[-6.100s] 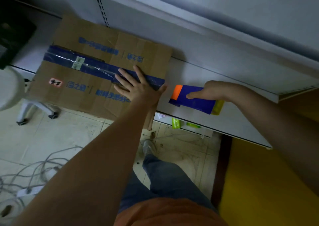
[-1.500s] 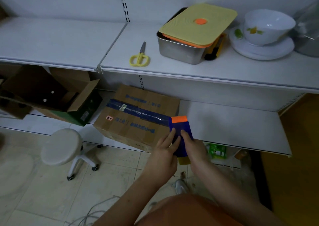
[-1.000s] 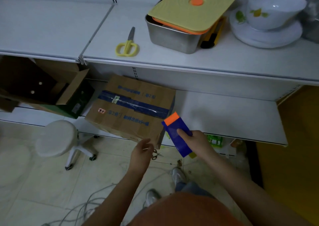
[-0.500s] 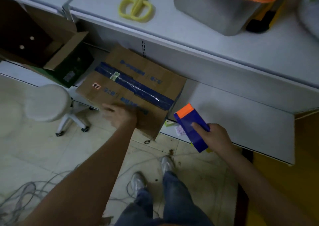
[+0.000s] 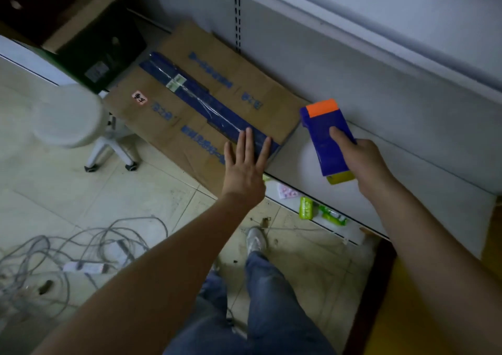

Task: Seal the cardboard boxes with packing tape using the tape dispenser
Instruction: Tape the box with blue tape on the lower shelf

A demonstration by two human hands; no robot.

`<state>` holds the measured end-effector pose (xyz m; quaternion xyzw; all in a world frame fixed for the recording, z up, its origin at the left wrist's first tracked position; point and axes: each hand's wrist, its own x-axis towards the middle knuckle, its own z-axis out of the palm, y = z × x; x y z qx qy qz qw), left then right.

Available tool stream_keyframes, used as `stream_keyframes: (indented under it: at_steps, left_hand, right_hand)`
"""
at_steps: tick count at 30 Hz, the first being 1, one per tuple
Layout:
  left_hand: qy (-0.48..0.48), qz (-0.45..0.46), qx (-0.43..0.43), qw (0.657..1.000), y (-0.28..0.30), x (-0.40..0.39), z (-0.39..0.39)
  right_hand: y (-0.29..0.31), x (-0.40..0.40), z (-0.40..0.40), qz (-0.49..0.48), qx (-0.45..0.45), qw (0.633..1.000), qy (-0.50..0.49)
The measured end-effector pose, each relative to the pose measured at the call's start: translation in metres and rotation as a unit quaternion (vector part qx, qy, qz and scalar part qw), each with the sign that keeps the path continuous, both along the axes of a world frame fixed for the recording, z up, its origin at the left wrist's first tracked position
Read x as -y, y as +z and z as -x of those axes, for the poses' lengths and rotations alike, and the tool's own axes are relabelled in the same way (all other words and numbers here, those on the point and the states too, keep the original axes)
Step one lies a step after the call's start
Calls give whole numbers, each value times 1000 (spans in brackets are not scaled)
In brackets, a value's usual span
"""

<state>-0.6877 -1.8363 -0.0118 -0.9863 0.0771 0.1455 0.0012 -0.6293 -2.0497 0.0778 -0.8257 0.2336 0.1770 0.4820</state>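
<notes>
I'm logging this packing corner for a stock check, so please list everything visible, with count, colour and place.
cardboard box: 1, brown with blue print, on the lower shelf
tape strip: 1, blue, along the box top
tape dispenser: 1, blue with orange end, above the shelf right of the box
open box: 1, brown and dark, left of the sealed box
lower shelf: 1, white
stool: 1, white, on the floor at left
cables: a tangle, grey, on the floor
green packets: a few, under the shelf
legs: blue jeans
left hand: flat on the tape's end
right hand: grips the dispenser
</notes>
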Motion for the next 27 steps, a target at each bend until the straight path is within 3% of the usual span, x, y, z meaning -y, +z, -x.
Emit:
stream_keyframes:
  at_steps: [8, 12, 16, 20, 22, 24, 27]
  left_hand:
    - [-34, 18, 18, 999, -4, -5, -26]
    - [90, 97, 54, 990, -6, 10, -42]
    - [113, 64, 137, 982, -12, 25, -41]
    - [120, 72, 35, 990, -2, 25, -48]
    - [110, 119, -37, 986, 13, 17, -53]
    - [115, 247, -66, 960, 39, 5, -48]
    - [54, 389, 35, 919, 83, -2, -11]
  right_hand:
    - [-3, 19, 20, 8, -27, 999, 18]
    - [-9, 25, 31, 0, -31, 999, 17]
    - [-19, 31, 39, -8, -46, 999, 12]
    - [-21, 30, 43, -18, -36, 999, 12]
    - [-16, 29, 46, -31, -32, 999, 19]
    - [-9, 28, 49, -47, -27, 998, 32]
    - [1, 23, 54, -52, -7, 997, 56]
